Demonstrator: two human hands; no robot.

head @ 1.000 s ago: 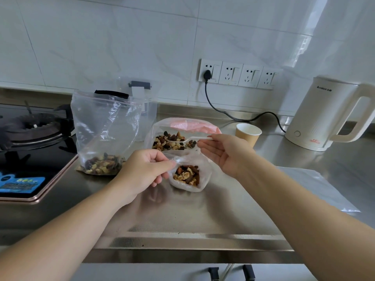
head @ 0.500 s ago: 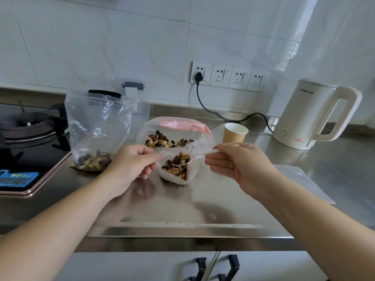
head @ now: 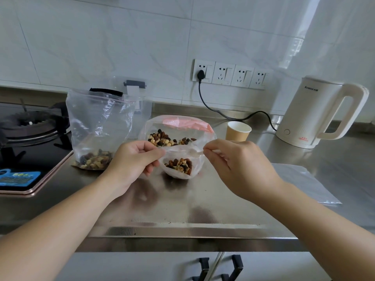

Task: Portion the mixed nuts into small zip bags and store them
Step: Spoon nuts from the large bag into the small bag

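While both hands (head: pixel 134 159) (head: pixel 233 161) pinch the small bag's (head: pixel 180 168) top corners, pull the seal taut, then press along it.

Bare counter (head: pixel 182 209) near the edge; nut bags (head: pixel 97 126), cup (head: pixel 237 131), kettle (head: pixel 316 116) crowding behind.

The right hand (head: pixel 239 165) now curls and pinches the top of the small bag (head: pixel 180 166), no longer open.

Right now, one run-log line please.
step: sealing small zip bag | left hand: pinches top | right hand: pinches top | bag: holds nuts, over counter
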